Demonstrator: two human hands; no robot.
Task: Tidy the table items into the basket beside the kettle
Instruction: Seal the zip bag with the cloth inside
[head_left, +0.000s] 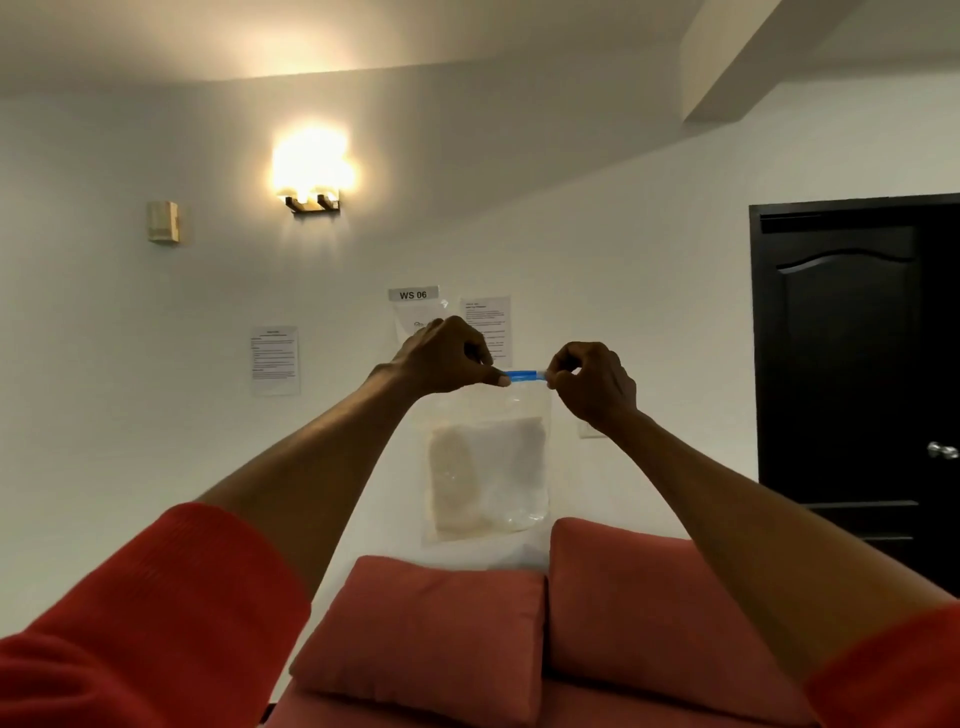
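A clear plastic zip bag (488, 467) with a blue seal strip hangs in the air in front of me, with pale, whitish contents inside. My left hand (447, 358) pinches the left end of the blue strip. My right hand (592, 382) pinches the right end. Both arms are raised toward the wall, in red sleeves. No table, basket or kettle is in view.
Two red cushions (431, 639) lie below the bag. Papers and a "WS 06" sign (413, 294) are stuck on the white wall. A lit wall lamp (311, 176) glows at upper left. A dark door (857, 364) stands at right.
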